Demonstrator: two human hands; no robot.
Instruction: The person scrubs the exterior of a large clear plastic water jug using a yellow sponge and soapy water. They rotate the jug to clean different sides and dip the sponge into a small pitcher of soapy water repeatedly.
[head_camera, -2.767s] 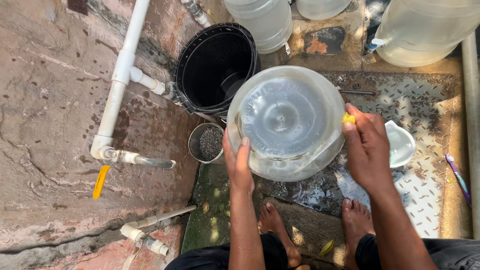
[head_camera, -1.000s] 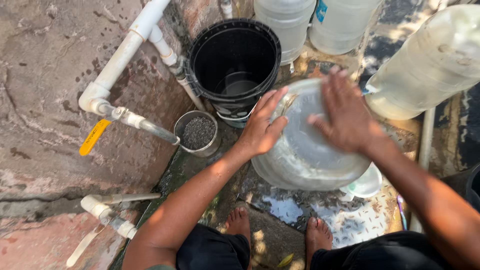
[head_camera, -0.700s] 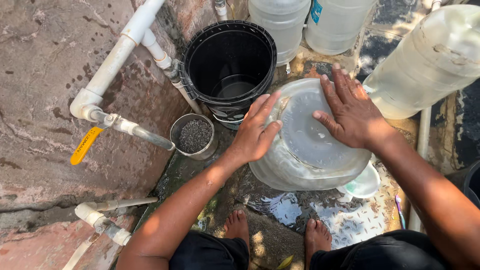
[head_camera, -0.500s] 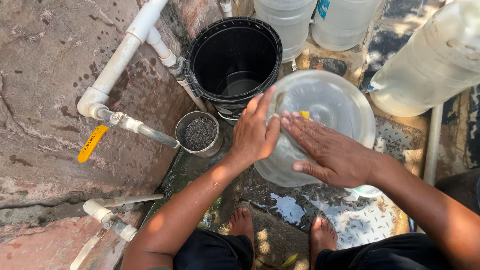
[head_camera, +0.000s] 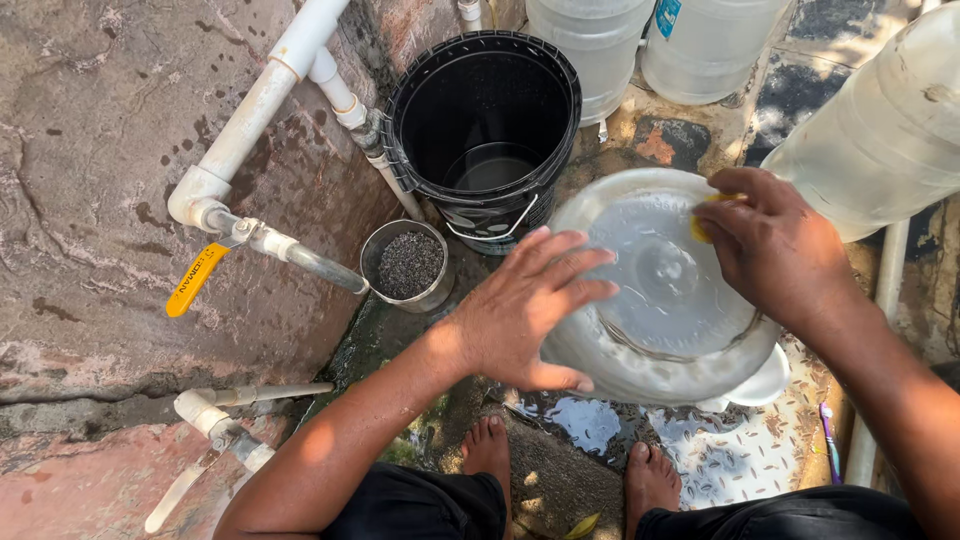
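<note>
A large clear plastic water jug (head_camera: 655, 300) lies tipped with its round bottom facing up at me. My left hand (head_camera: 525, 310) is spread flat against its left side, steadying it. My right hand (head_camera: 775, 245) presses a small yellow scrub pad (head_camera: 703, 225) onto the upper right of the jug's bottom; most of the pad is hidden under my fingers. The jug rests over a white dish (head_camera: 760, 378) on the wet ground, above my bare feet (head_camera: 490, 455).
A black bucket (head_camera: 485, 120) with a little water stands behind the jug. A small metal tin of dark grit (head_camera: 406, 265) sits under a tap with a yellow handle (head_camera: 195, 280) on white pipes. More clear jugs (head_camera: 870, 130) stand behind and to the right. A toothbrush (head_camera: 828, 440) lies at the right.
The jug has been turned and tipped between my hands. My right hand slid from the jug's lower middle up to its upper right, with the yellow pad under it. My left hand stayed on the left side.
</note>
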